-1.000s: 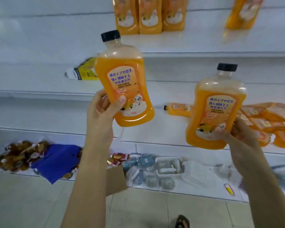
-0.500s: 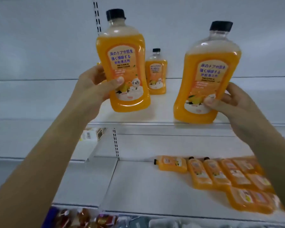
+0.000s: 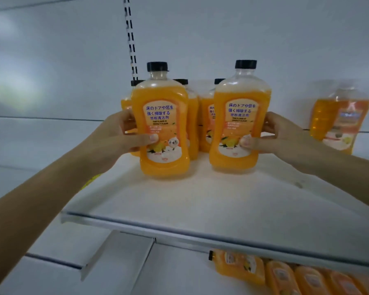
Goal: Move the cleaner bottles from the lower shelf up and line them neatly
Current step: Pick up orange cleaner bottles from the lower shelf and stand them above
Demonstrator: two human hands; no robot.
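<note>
Upper shelf (image 3: 222, 201), white: 2 orange cleaner bottles at front, both upright, black caps, labels facing cam. Left bottle (image 3: 161, 124): base on or just above shelf surface, contact can't be told; left hand (image 3: 119, 135) wrapped round its lower left side, thumb across label front, other fingers behind. Right bottle (image 3: 240, 120): same type, base at shelf level, contact can't be told either; right hand (image 3: 273, 135) closed on its lower right side, thumb on label, fingers behind. The 2 held bottles stand side by side w/ a gap btwn them, not touching. Back row (image 3: 205, 120): more orange bottles of same kind directly behind the 2, close-packed, mostly hidden; exact count can't be told. Far right of same shelf: 1 different bottle (image 3: 341, 120), amber liquid, clear top, different label, well apart from the group, blurred. Lower shelf (image 3: 179, 277): several orange bottles (image 3: 241, 267) lying flat in a row at right, partly hidden under upper shelf edge. Slotted upright rail (image 3: 130, 39) on back wall above left bottle.
</note>
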